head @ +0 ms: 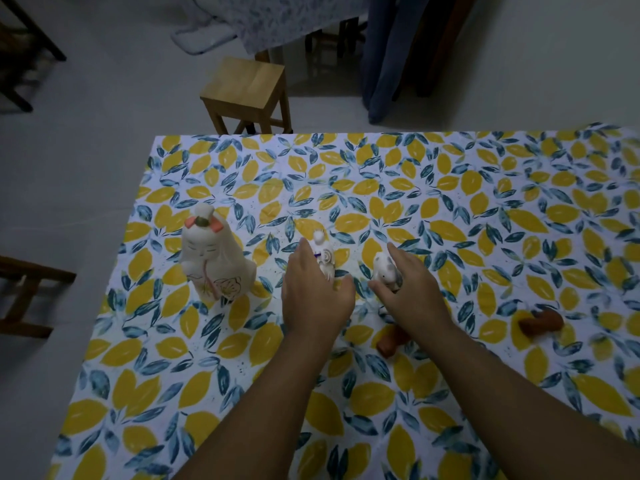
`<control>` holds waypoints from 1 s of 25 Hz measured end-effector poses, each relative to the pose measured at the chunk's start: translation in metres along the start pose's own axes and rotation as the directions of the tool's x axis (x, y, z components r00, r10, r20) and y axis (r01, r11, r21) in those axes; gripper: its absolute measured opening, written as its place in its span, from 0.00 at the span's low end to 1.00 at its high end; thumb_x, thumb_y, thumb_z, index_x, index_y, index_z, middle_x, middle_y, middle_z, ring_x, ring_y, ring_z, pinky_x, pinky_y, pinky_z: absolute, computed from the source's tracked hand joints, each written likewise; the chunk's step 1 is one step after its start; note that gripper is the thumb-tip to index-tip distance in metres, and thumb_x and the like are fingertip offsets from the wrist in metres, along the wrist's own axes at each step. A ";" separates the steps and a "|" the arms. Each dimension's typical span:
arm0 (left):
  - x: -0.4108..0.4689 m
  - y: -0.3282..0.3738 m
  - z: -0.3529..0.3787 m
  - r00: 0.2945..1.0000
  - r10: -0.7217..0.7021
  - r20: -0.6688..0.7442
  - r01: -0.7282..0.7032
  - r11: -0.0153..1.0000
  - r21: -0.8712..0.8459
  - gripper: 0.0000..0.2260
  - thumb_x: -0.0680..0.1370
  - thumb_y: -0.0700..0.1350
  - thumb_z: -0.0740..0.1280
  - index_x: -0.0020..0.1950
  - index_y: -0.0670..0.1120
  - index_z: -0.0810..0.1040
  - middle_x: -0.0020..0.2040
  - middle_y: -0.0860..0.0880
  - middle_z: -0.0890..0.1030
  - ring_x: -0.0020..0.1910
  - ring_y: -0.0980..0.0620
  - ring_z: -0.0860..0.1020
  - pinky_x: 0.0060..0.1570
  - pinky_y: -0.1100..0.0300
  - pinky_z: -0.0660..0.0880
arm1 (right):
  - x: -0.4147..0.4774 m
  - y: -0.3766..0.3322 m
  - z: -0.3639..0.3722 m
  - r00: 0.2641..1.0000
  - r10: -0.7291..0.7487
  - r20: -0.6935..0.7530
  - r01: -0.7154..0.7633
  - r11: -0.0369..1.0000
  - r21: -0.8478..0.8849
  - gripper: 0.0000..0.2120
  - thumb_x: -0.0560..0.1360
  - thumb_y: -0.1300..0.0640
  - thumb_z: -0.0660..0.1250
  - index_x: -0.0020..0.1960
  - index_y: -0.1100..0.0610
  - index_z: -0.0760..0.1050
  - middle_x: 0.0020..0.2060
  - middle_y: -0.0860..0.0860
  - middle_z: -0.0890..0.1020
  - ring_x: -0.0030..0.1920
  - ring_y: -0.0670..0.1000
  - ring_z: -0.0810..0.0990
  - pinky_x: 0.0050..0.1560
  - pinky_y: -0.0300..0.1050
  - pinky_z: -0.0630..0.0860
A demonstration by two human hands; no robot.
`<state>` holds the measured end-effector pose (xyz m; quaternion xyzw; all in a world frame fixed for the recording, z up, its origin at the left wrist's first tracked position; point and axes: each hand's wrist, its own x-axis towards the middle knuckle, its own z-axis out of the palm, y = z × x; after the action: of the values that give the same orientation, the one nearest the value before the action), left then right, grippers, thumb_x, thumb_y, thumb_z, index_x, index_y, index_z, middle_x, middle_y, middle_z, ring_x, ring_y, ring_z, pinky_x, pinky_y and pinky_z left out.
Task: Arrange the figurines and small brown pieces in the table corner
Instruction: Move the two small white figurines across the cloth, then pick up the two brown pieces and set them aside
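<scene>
I have one little white figure in each hand. My left hand is curled around the small doll with the purple mark. My fingers go up one side and my thumb is on the other, so it cannot tip over. My right hand is curled the same way around the little gray and white animal. Both little figures stand up on the lemon tablecloth, and I cannot tell if I am lifting them yet.

The big white doll stands alone, to the left of my left hand. It is nearer the far left corner of the table, so I think that is where the others should go.

One brown piece lies flat, partly hidden under my right wrist. The other brown piece lies far off to the right. Nobody is touching them.

I think I hold both figures at once so I can slide them over next to the big doll together. The brown pieces must come after. I should go slow, because the little figures are tall and thin and could fall.
</scene>
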<state>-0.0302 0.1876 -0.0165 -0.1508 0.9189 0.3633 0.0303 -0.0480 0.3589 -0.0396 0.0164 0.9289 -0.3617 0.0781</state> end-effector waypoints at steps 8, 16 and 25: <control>-0.077 0.021 0.027 0.913 0.399 0.087 -0.399 0.917 -0.019 0.28 0.79 0.54 0.66 0.76 0.45 0.65 0.73 0.45 0.70 0.75 0.45 0.64 0.71 0.49 0.64 | -0.069 0.035 -0.044 0.975 -0.001 -0.224 -0.078 0.936 -0.344 0.25 0.77 0.43 0.69 0.70 0.52 0.76 0.66 0.52 0.80 0.67 0.55 0.76 0.64 0.58 0.75; -0.073 0.030 0.089 0.913 0.135 0.386 -0.251 0.931 0.266 0.30 0.77 0.54 0.70 0.76 0.47 0.64 0.70 0.43 0.69 0.68 0.41 0.66 0.62 0.48 0.70 | -0.085 0.124 -0.108 0.893 0.320 -0.316 -0.404 0.880 -0.249 0.25 0.77 0.45 0.70 0.71 0.53 0.74 0.67 0.56 0.75 0.67 0.61 0.71 0.59 0.62 0.76; -0.064 0.056 0.124 0.942 0.089 0.324 -0.140 0.981 0.137 0.14 0.73 0.45 0.77 0.56 0.46 0.78 0.50 0.47 0.73 0.50 0.46 0.74 0.46 0.54 0.71 | -0.038 0.177 -0.137 0.784 0.613 -0.095 -0.597 0.788 0.152 0.25 0.75 0.51 0.74 0.69 0.54 0.73 0.69 0.61 0.67 0.57 0.65 0.75 0.57 0.60 0.77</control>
<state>0.0072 0.3262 -0.0598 -0.0340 0.9351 0.3101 0.1680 -0.0135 0.5830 -0.0528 0.3430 0.8556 -0.3674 0.1239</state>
